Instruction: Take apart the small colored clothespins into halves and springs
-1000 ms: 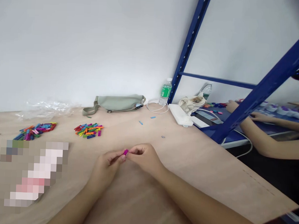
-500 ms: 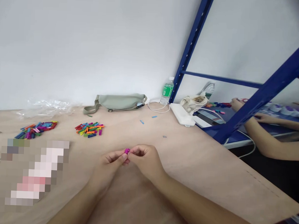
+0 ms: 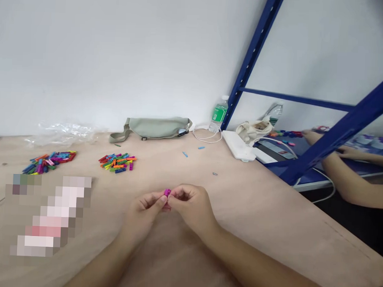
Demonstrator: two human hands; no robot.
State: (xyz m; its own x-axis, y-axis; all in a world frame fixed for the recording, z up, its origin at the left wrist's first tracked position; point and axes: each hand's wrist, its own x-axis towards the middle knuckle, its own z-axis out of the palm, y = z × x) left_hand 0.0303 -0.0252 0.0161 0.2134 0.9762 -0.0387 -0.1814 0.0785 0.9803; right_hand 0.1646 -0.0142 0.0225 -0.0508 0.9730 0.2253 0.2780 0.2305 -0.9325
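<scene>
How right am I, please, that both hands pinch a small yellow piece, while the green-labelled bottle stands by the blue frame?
Almost: the head view shows the small piece between the left hand and right hand is magenta, not yellow.

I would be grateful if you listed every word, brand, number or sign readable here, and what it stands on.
No text can be read with certainty.
Green label on the bottle: pale marks, too small to read.
Phone-like device: screen too blurred to read.
Pixelated patch at left: nothing legible.
</scene>
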